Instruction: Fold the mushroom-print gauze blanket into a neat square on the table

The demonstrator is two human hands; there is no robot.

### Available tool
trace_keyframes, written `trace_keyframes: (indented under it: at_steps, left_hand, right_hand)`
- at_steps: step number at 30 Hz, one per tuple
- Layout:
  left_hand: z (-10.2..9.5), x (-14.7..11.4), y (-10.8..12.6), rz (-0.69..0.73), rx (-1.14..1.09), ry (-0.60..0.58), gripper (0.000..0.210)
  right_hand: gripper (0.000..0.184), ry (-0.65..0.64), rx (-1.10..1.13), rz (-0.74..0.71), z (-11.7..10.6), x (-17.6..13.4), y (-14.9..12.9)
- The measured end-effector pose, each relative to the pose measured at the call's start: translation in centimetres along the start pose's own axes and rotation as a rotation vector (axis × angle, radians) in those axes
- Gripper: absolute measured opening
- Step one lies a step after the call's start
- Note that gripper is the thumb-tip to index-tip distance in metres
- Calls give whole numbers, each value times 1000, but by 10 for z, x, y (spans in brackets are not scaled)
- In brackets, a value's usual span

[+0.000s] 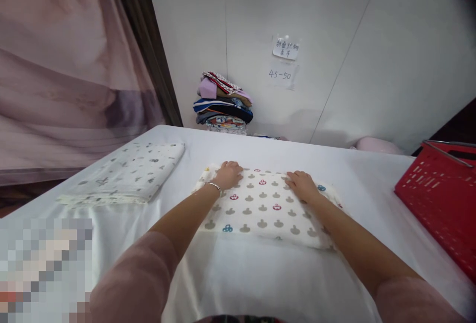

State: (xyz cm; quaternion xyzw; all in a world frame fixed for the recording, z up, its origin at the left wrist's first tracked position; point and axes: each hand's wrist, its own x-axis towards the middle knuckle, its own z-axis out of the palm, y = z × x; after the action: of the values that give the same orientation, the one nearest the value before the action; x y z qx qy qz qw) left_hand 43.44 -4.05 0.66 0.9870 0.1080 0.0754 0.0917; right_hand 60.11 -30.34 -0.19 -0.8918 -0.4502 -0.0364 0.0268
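A folded white cloth (262, 214) printed with grey, red and blue mushroom shapes lies flat on the table in front of me. My left hand (228, 175) rests on its far left part, palm down, with the fingers laid along the far edge. On the far right part lies my right hand (302, 187), also palm down, its fingers slightly apart and pointing inward. Neither hand lifts the cloth. To the left, a second folded white cloth (130, 172) with small grey prints lies apart from my hands.
The table (260, 278) has a white cover. A red basket (439, 199) with a metal handle stands at the right edge. Beyond the far edge is a stack of folded fabrics (223, 105) against the wall. A pinkish curtain (55, 75) hangs at the left.
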Motion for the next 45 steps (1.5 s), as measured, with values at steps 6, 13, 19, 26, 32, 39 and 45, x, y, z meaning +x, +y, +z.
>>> trace_keyframes:
  at_steps: [6,13,19,26,32,39,45]
  left_hand:
    - [-1,4,-2,6,-30,-6,23]
    - [-5,7,1,21,-30,-25,26]
    - [-12,13,5,-17,-16,-113,40]
    - [-18,23,7,-128,-29,-237,38]
    - [-17,25,9,-145,-51,-178,38]
    - [12,23,16,-159,-13,-3,30]
    - [22,24,17,-160,4,110,30]
  right_hand:
    - [34,0,-26,25,0,3,5]
    - [27,5,-60,11,-5,0,-1]
    - [28,26,-65,-16,-4,-9,-7]
    - [37,-6,0,45,-9,-8,-9]
    - [29,9,-9,90,-10,3,-5]
    - [27,41,-28,121,1,3,-3]
    - [26,72,-24,134,5,8,2]
